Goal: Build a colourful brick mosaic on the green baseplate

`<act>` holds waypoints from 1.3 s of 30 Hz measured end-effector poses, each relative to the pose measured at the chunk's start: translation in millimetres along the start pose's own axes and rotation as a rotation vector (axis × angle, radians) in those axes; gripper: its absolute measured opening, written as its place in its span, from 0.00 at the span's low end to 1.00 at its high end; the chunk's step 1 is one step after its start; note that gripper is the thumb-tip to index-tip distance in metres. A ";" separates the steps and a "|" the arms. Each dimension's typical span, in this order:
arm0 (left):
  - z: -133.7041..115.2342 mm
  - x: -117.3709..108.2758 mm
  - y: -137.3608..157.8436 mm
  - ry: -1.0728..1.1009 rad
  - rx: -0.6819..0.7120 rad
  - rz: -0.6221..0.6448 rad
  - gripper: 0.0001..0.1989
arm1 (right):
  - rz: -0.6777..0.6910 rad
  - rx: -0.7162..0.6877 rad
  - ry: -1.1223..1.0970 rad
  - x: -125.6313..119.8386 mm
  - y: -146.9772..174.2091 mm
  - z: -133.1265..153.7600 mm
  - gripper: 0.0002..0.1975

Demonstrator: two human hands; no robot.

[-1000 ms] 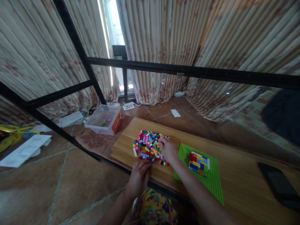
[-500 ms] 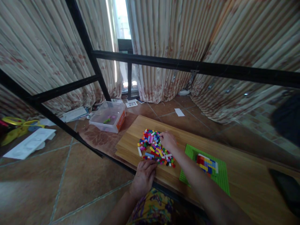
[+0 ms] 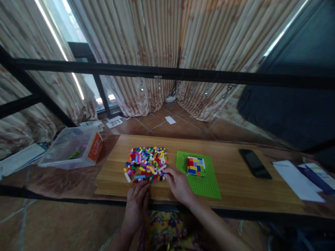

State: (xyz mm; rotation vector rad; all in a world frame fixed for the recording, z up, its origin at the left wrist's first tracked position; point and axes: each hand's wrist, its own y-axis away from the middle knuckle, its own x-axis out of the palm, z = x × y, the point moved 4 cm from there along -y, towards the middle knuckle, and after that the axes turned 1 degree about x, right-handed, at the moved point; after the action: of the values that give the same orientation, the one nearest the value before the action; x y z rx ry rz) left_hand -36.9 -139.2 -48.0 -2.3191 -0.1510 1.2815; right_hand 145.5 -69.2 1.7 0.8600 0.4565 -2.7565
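Observation:
A heap of small coloured toy bricks (image 3: 146, 162) is spread over the wooden board. At its right edge, my right hand (image 3: 180, 185) has thumb and fingers drawn together among the bricks, close to a whitish long brick (image 3: 162, 168); whatever sits between the fingertips is too small to make out. My left hand (image 3: 136, 200) lies on the near edge of the board, just below the heap, fingers loosely extended and holding nothing. To the right is a green baseplate (image 3: 209, 186) bearing a low block of red, yellow, blue and white bricks (image 3: 195, 166).
A clear plastic box (image 3: 68, 146) with a few bricks stands left of the wooden board (image 3: 235, 188). A black phone (image 3: 255, 164) and white papers (image 3: 295, 179) lie to the right. A black metal bar (image 3: 131, 69) crosses beyond the board.
My view has turned right, bringing the phone and papers fully in. My right hand has moved from the heap's far side to its near right edge. My left hand stays by the board's edge.

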 end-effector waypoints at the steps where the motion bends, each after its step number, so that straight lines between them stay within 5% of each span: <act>1: 0.3 0.1 -0.2 -0.010 0.002 -0.003 0.15 | -0.009 0.042 -0.015 -8.9 14.7 -10.5 0.11; 7: 1.7 3.1 -2.7 -0.062 0.021 -0.029 0.14 | -0.381 0.355 0.033 -82.9 73.8 -86.3 0.13; 12: 2.6 4.9 -5.4 -0.077 0.027 -0.043 0.14 | -0.575 0.501 0.048 -118.5 74.2 -116.5 0.16; 29: 1.2 5.8 -5.5 -0.099 0.050 -0.027 0.14 | -0.609 0.359 -0.029 -102.9 54.0 -118.8 0.16; 39: -0.4 6.7 -5.0 -0.091 0.037 -0.025 0.14 | -0.626 0.526 -0.335 -106.5 48.3 -147.2 0.19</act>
State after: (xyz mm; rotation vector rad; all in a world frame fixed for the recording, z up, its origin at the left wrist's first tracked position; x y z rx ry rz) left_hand -32.2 -132.9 -50.6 -2.2220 -0.1842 1.3661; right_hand 321.3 -49.7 -62.3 0.3473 -0.1012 -3.5974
